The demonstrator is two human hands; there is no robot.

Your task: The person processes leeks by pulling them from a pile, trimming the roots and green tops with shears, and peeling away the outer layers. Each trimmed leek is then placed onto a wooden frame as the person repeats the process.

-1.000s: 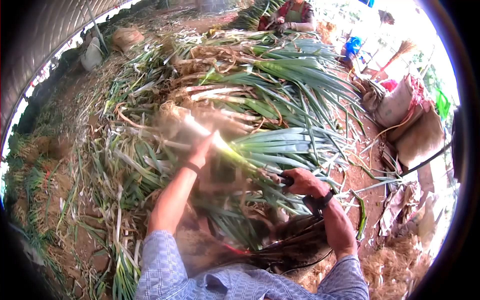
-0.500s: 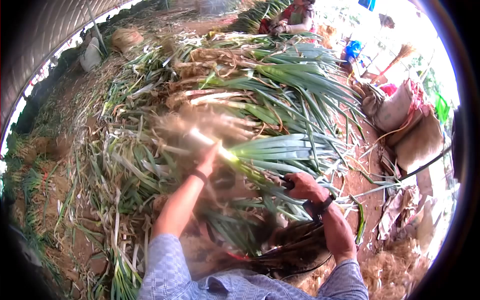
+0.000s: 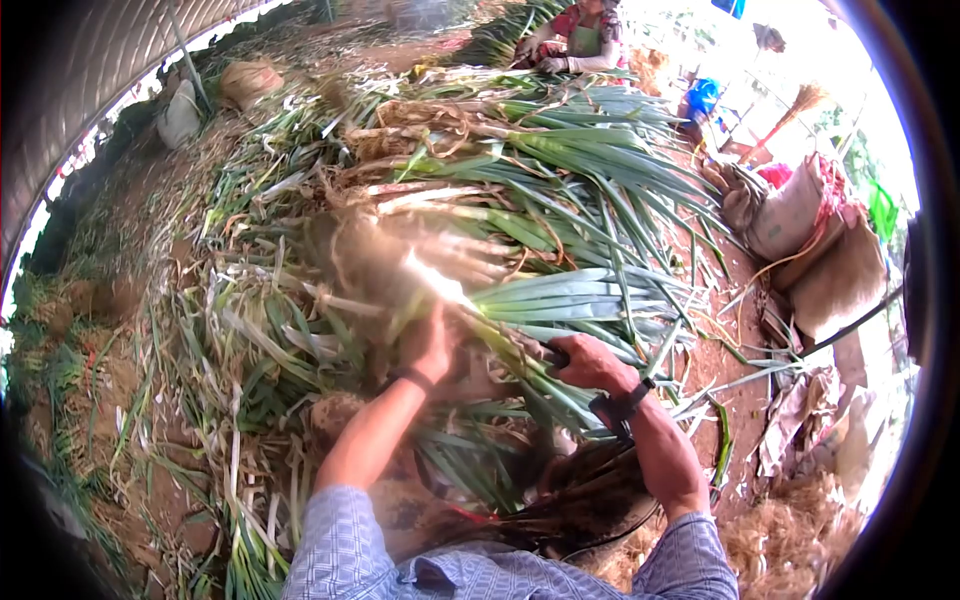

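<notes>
In the head view my left hand [image 3: 432,345] is closed round the lower stalk of a large green onion [image 3: 436,278], its fingers smeared by motion. The white stem slants up to the left, and its root end sits in a dusty blur. My right hand [image 3: 590,362] grips a dark-handled tool [image 3: 550,352] whose thin front end points up and left along the stalk. What kind of tool it is I cannot tell. Green leaves [image 3: 570,295] fan out to the right, just beyond both hands.
A long heap of green onions [image 3: 600,150] spreads ahead, with loose trimmed leaves [image 3: 260,330] on the left. Another person [image 3: 585,40] sits at the far end. Filled sacks [image 3: 800,215] and a dark hose [image 3: 850,328] are on the right, dry fibrous roots [image 3: 790,535] at lower right.
My left hand has shifted down and to the right along with the green onion's white stem. My right hand has moved slightly up and to the left with the tool.
</notes>
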